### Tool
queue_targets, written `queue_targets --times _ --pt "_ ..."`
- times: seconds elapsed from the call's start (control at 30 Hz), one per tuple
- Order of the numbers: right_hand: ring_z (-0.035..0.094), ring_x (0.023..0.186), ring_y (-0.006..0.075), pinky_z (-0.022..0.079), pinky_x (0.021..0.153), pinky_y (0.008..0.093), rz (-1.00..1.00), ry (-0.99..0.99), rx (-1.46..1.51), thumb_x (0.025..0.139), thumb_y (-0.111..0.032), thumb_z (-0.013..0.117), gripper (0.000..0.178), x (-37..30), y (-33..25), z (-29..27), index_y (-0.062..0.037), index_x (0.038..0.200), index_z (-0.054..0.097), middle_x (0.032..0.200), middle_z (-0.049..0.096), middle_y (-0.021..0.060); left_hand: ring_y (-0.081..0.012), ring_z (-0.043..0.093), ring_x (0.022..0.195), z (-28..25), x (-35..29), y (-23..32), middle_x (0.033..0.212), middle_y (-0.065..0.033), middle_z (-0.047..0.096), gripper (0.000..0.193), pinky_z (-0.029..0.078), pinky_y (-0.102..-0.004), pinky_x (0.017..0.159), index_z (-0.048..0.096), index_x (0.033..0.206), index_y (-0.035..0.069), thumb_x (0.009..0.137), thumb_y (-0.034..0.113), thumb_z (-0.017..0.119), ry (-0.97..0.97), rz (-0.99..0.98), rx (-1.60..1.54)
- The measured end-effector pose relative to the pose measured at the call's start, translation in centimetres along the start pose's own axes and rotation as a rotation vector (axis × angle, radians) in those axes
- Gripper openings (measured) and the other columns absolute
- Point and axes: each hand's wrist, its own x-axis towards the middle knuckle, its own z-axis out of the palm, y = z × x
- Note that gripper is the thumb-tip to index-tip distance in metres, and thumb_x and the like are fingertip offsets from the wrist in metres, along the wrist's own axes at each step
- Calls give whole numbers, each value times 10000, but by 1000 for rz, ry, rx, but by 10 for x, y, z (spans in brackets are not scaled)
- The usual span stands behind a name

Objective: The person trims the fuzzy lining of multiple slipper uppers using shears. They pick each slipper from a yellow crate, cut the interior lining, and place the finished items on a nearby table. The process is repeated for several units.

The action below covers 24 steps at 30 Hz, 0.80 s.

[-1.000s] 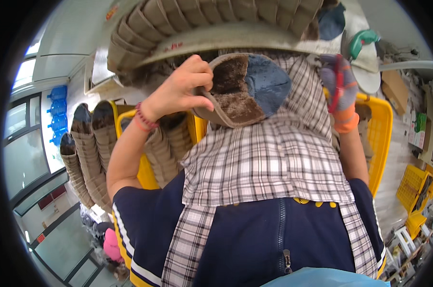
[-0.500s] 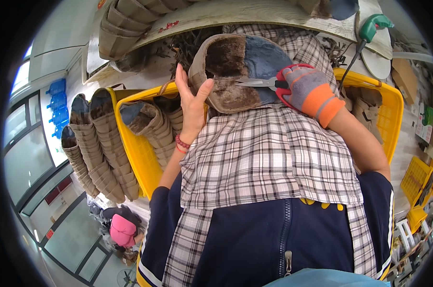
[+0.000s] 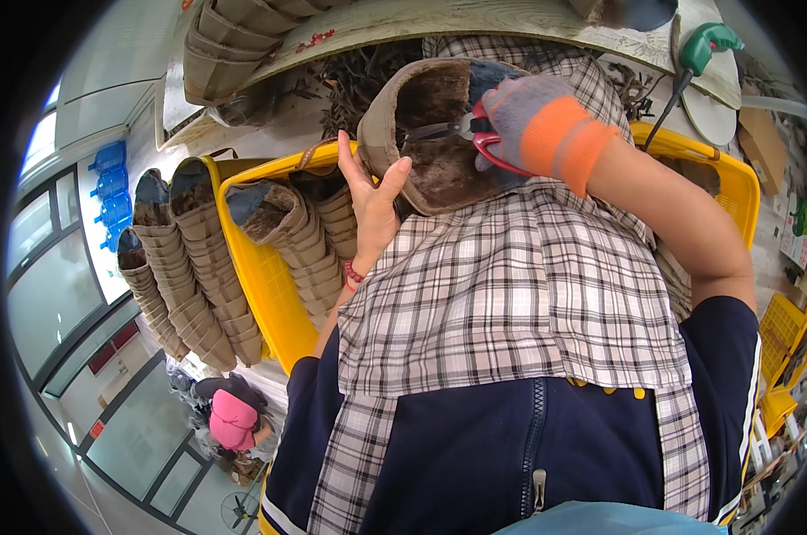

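My left hand point(image 3: 372, 192) is pressed flat against the side of a tan shoe upper point(image 3: 430, 125) lined with brown fur, fingers up along its rim. The upper has a blue part at its far end and rests on a checked cloth point(image 3: 510, 294) over my lap. My right hand point(image 3: 546, 125) wears a grey and orange glove and grips red-handled scissors point(image 3: 479, 134). The scissor blades point into the furry opening of the upper.
A yellow crate point(image 3: 252, 267) at the left holds nested tan uppers point(image 3: 305, 241), with more stacks point(image 3: 171, 267) outside it. Above lies a worktable edge point(image 3: 403, 22) with another stack, and a green tool point(image 3: 707, 40) at top right. A person in a pink cap point(image 3: 234, 419) sits lower left. More yellow crates point(image 3: 782, 339) stand right.
My right hand came in from the right and brought the scissors to the upper's opening. My left hand shifted from gripping the upper's top to bracing its side.
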Motion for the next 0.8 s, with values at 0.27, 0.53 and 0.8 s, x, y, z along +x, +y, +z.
queue_targets --times 0.27,0.53,0.8 --pt "651 707 270 506 632 359 -57 -200 -107 752 -441 655 390 15 -10 -13 -55 815 669 747 666 109 -213 280 1279 1 -2 2 1414 -176 216 880 212 -299 1061 29 1449 4 829 121 642 -3 -13 13" --pt "636 616 269 497 548 361 -165 -173 -148 736 -254 604 213 19 -13 -21 -56 730 682 687 651 117 -211 247 1307 1 -1 1 1452 -169 151 887 209 -305 1067 38 1459 31 820 117 647 -24 -28 -6" --pt "625 586 233 492 533 342 -277 -192 -278 671 -165 655 99 36 -14 -10 -74 699 680 642 628 89 -211 237 1316 5 -1 2 1460 -159 138 878 223 -307 1064 54 1459 40 811 92 642 -17 -41 -4"
